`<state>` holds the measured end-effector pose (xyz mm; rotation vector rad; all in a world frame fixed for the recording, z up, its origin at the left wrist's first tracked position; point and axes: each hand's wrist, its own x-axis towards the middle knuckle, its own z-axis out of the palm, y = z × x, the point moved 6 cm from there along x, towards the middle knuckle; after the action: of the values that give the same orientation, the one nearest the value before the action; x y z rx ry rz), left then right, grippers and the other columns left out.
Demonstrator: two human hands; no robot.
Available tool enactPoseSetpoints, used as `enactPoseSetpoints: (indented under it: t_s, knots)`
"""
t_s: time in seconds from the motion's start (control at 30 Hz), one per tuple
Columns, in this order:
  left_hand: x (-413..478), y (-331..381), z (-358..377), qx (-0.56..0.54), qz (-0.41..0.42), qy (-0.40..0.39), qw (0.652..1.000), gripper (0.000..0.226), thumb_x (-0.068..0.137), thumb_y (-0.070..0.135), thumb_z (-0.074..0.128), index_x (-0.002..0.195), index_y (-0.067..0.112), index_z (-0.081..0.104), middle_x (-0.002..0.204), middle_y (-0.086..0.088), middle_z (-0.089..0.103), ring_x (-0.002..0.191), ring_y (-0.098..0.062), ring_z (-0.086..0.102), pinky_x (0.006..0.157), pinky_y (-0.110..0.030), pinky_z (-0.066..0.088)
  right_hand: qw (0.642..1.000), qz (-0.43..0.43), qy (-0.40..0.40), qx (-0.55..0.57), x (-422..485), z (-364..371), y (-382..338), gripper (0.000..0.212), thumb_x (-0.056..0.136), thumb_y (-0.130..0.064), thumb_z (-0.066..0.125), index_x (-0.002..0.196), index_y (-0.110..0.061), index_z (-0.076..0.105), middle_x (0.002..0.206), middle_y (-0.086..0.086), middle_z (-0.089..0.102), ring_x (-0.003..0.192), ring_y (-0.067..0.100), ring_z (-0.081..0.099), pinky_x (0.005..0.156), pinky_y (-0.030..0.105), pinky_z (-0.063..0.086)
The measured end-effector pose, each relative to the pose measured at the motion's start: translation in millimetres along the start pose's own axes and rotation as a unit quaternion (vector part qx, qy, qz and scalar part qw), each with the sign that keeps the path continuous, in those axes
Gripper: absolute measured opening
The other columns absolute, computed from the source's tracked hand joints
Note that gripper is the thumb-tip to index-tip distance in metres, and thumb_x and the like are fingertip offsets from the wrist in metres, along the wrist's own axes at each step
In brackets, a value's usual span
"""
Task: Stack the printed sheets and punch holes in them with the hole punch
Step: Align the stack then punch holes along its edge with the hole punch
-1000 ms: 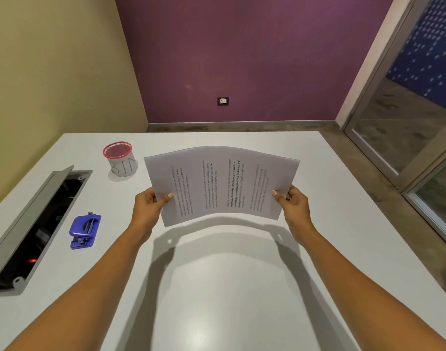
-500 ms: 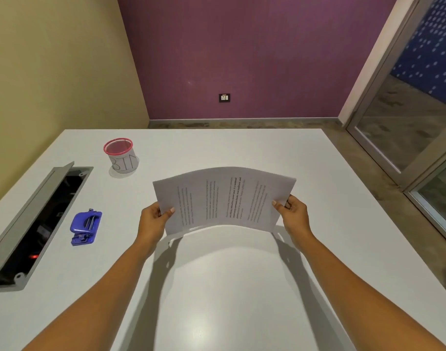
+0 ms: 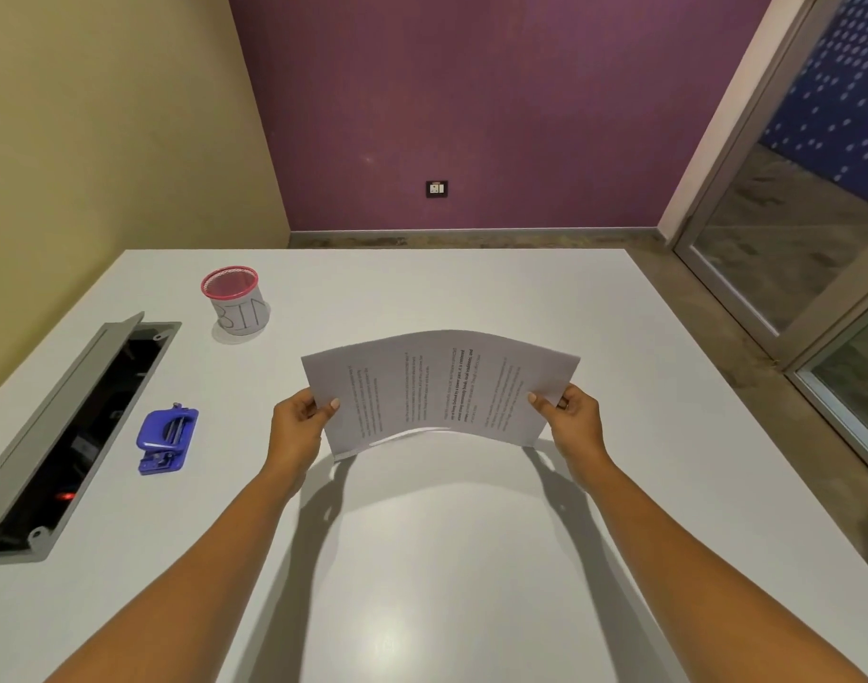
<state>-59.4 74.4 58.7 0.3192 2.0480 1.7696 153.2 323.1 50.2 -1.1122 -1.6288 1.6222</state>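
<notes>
Sheets gathered, punching still ahead.
Our left hand [image 3: 296, 426] and right hand [image 3: 572, 421] pinch the printed sheets [image 3: 439, 386] with fingers at both ends above the tabletop [image 3: 471, 559]; the blue hole punch [image 3: 167, 440] lies untouched, well left.

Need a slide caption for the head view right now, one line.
Both hands, left and right, hold bowed printed sheets above the white table; the blue hole punch lies untouched at left.
</notes>
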Motion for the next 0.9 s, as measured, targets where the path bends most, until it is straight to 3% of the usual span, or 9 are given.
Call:
enactPoseSetpoints:
  t_s: [0.2, 0.37, 0.57, 0.77, 0.9]
  knots:
    - [1.4, 4.9, -4.3, -0.014, 0.017, -0.016, 1.0, 0.032, 0.087, -0.002, 0.056, 0.119, 0.002, 0.057, 0.108, -0.005, 0.063, 0.098, -0.02, 0.059, 0.08, -0.022, 0.045, 1.0, -0.026, -0.007, 0.013, 1.2, -5.2, -7.7, 0.028, 0.081, -0.004, 0.066, 0.108, -0.008, 0.061, 0.103, 0.006, 0.065, 0.094, 0.02, 0.061, 0.079, 0.024, 0.049]
    - [-0.8, -4.9, -4.2, -0.003, 0.004, -0.012, 1.0, 0.03, 0.09, 0.002, 0.052, 0.119, 0.001, 0.058, 0.112, -0.007, 0.063, 0.102, -0.022, 0.058, 0.09, -0.031, 0.042, 1.0, -0.017, -0.009, -0.004, 0.3, -4.5, 1.1, 0.029, 0.082, -0.005, 0.065, 0.111, -0.006, 0.061, 0.107, 0.009, 0.065, 0.097, 0.024, 0.061, 0.086, 0.034, 0.049]
    - [1.9, 4.8, -5.8, -0.009, 0.021, 0.001, 1.0, 0.027, 0.09, 0.001, 0.052, 0.116, 0.003, 0.06, 0.108, -0.007, 0.063, 0.101, -0.024, 0.059, 0.093, -0.035, 0.045, 0.999, -0.033, 0.008, 0.006, 1.5, -4.4, -9.3, 0.022, 0.085, -0.005, 0.061, 0.107, -0.006, 0.061, 0.101, 0.006, 0.064, 0.093, 0.021, 0.06, 0.077, 0.022, 0.047]
    - [-2.0, -0.6, -4.2, -0.009, 0.011, -0.011, 1.0, 0.03, 0.087, -0.001, 0.055, 0.118, 0.002, 0.058, 0.108, -0.006, 0.062, 0.099, -0.02, 0.058, 0.082, -0.024, 0.043, 1.0, -0.026, -0.006, -0.015, -0.5, -7.0, -2.4, 0.025, 0.082, -0.004, 0.065, 0.106, -0.007, 0.06, 0.106, 0.007, 0.065, 0.098, 0.021, 0.061, 0.089, 0.033, 0.049]
    - [-3.6, -1.6, -2.4, 0.003, 0.013, -0.009, 1.0, 0.026, 0.089, 0.001, 0.052, 0.114, 0.0, 0.061, 0.102, -0.005, 0.064, 0.094, -0.021, 0.06, 0.075, -0.02, 0.045, 1.0, -0.02, 0.001, -0.018, -2.6, -5.9, 0.3, 0.018, 0.085, -0.005, 0.061, 0.103, -0.01, 0.06, 0.101, 0.004, 0.064, 0.094, 0.021, 0.06, 0.086, 0.031, 0.049]
